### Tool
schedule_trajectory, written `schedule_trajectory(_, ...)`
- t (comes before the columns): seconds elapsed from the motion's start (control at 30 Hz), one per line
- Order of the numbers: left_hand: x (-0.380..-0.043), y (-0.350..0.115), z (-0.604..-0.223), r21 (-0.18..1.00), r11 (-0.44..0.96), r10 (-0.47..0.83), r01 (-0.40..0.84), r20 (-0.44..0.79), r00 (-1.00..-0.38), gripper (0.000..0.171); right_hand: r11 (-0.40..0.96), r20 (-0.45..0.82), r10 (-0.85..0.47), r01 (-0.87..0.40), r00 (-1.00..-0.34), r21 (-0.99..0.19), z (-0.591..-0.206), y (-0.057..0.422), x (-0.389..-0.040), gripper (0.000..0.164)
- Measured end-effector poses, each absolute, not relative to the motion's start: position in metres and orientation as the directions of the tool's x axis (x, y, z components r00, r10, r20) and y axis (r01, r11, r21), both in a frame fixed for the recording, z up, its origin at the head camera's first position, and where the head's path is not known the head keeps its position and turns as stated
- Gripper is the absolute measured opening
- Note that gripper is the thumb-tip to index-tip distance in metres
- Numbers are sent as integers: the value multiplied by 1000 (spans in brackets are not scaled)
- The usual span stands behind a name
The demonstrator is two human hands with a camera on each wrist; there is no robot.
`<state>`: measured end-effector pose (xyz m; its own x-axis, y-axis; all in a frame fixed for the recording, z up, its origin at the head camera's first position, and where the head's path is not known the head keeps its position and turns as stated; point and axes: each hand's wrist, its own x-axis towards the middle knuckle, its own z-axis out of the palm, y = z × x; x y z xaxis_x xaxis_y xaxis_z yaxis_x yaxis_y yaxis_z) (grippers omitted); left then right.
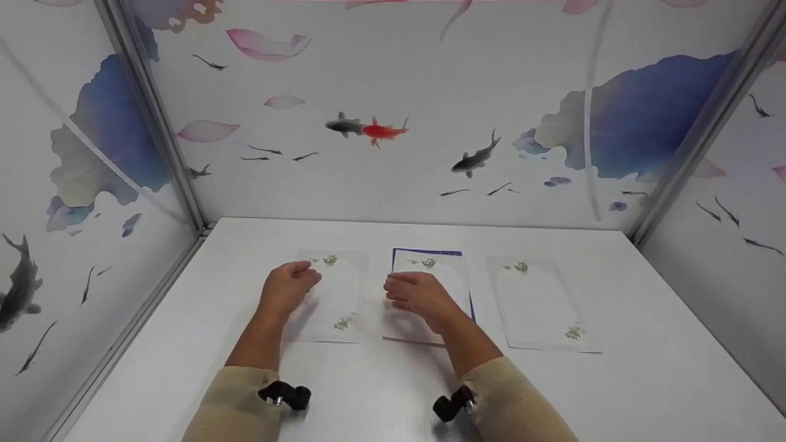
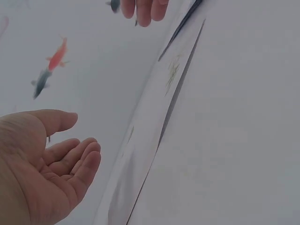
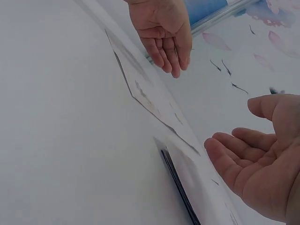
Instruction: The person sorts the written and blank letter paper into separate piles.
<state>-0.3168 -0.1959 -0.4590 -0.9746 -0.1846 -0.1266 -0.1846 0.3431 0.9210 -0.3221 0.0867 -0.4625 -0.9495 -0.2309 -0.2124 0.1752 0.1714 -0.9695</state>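
Observation:
Three pale sheets of paper printed with small green plant motifs lie in a row in the head view: a left sheet (image 1: 338, 298), a middle sheet (image 1: 453, 283) and a right sheet (image 1: 537, 307). Under the middle one, a blue-edged flat thing (image 1: 439, 252) shows at the top and right side. My left hand (image 1: 285, 291) hovers over the left sheet, its fingers loosely bent and nothing in them. Over the middle sheet is my right hand (image 1: 424, 298), also holding nothing, palm turned inward. Both wrist views show the palms bare, fingers relaxed.
The sheets lie on a white table (image 1: 368, 393) enclosed by white panels (image 1: 393, 190) printed with fish, petals and blue leaves. Metal posts (image 1: 156, 116) stand at the rear corners. A black clamp-like piece sits on each beige sleeve (image 1: 236, 399).

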Motion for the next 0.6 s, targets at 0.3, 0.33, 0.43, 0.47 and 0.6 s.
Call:
schedule_trajectory(0.3,-328,-133,-466,937,336,-89,-99,-73,-993,55,207,-172,-117,145,-978,-968,-466,150,-329,48)
schedule_trajectory(0.33,-329,-128,-466,938,335,-78,-94,-72,-994,55,213,-172,-103,147,-980,-966,-467,156,-330,48)
schedule_trajectory(0.43,-330,-110,-465,940,327,-69,-94,-75,-995,53,231,-177,-79,154,-981,-961,-465,176,-330,52)
schedule_trajectory(0.47,-331,-103,-464,941,322,-72,-99,-80,-994,53,235,-182,-70,161,-981,-959,-465,183,-330,53)
schedule_trajectory(0.6,-334,-79,-458,948,294,-74,-121,-104,-992,53,267,-180,-39,164,-983,-950,-462,213,-330,58)
